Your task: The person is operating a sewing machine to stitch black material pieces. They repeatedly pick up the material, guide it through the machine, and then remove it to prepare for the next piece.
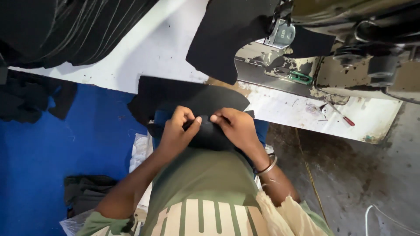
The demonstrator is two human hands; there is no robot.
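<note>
2 hands | left grip (177,129), right grip (234,126) pinching black fabric piece (205,133) between them

Both forearms are raised in front of the chest and bent inward. The left hand (178,127) and the right hand (232,124) are brought together just above the chest, fingers curled and pinched shut, fingertips nearly touching.

sewing machine (350,39) | red-handled screwdriver (343,117) | white table (157,48) | blue cloth (43,148) | green clip (301,78)
</note>
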